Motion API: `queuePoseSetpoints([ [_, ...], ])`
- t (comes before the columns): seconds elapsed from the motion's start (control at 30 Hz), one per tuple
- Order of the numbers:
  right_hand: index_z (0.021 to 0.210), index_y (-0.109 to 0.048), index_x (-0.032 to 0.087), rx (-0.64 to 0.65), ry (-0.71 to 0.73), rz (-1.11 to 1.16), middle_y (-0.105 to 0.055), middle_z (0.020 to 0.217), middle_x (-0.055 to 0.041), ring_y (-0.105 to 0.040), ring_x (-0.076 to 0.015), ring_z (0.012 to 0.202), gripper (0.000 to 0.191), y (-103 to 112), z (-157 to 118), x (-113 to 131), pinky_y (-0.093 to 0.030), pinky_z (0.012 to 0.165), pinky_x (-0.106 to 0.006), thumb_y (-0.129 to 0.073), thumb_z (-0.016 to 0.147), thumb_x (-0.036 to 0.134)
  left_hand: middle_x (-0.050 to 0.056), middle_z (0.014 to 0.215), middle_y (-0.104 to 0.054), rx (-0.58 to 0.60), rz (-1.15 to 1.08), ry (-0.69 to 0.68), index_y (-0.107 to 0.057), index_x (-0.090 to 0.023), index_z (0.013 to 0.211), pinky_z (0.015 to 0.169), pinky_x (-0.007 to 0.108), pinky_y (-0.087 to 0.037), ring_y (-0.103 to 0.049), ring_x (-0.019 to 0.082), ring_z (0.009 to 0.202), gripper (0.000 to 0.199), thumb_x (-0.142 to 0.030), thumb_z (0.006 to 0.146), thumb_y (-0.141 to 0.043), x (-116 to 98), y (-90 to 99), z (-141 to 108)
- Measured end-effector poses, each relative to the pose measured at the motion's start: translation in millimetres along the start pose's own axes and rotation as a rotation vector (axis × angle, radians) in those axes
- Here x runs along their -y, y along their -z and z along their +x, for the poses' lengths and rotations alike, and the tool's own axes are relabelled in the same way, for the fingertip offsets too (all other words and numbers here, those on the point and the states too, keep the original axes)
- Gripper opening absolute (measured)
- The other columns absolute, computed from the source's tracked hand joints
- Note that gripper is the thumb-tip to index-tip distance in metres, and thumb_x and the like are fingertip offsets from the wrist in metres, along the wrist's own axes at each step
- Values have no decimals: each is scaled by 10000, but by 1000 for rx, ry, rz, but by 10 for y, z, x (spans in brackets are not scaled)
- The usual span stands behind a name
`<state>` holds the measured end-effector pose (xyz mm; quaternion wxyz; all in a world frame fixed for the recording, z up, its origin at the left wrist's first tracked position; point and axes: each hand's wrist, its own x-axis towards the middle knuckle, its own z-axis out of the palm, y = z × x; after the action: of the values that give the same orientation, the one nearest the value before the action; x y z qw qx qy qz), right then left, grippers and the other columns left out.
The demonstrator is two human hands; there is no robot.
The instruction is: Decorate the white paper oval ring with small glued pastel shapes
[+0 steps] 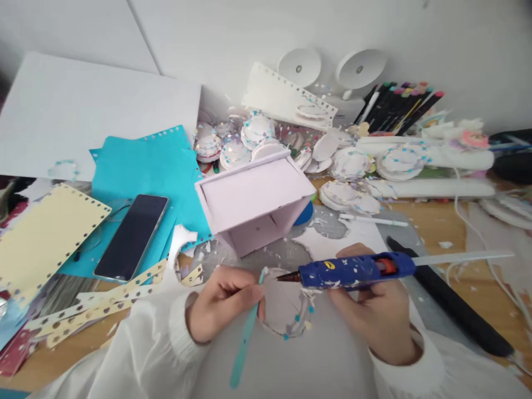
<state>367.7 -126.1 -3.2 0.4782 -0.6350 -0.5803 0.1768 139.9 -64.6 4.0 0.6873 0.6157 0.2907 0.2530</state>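
Pinching a stick [244,338] with my left hand [224,302], my right hand [380,318] curled round a glue gun [347,271]. I judge the ring [274,332] half-done, stars [286,336] only near and right.

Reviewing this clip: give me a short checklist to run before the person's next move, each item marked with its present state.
1. Right grip closed around the blue glue gun: ok.
2. White glue stick in the gun: ok, a long end sticks out at the back.
3. Left grip on the turquoise stick: ok, pinched near its upper end.
4. Nozzle pointed away from the left grip: not ok, it points towards that side, close by.
5. Nozzle touching the decorated ring: cannot tell.
6. Phone well away from the nozzle: ok, off to the left.
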Motion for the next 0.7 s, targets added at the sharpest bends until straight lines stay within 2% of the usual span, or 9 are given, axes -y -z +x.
queuePoseSetpoints([
  [0.17,745,-539,234,7,53,15,-579,765,0,-589,-180,684,160,-16,0,1,-461,586,-298,-660,688,144,52,536,-539,33,32,23,-698,-131,600,519,280,-341,-472,135,522,469,-433,900,-499,-36,8,-9],
  [0.37,740,-543,229,38,-3,-10,-589,754,2,-572,-158,629,137,-20,-20,-28,-419,497,-260,-648,705,149,39,529,-513,60,26,3,-686,-145,585,511,286,-332,-451,132,513,462,-424,903,-498,-58,3,-11],
  [0.53,736,-541,227,35,-6,-18,-604,760,-20,-601,-192,667,126,-17,-14,-16,-437,493,-275,-644,703,160,36,525,-502,64,51,7,-687,-153,593,509,292,-333,-457,137,512,455,-423,904,-494,-51,5,-9],
  [0.7,729,-542,239,45,-1,-43,-601,756,-11,-582,-181,616,127,-16,-14,-17,-430,479,-283,-639,708,159,48,551,-544,77,27,-2,-683,-141,599,509,284,-343,-470,131,519,446,-394,913,-492,-55,3,-8],
])
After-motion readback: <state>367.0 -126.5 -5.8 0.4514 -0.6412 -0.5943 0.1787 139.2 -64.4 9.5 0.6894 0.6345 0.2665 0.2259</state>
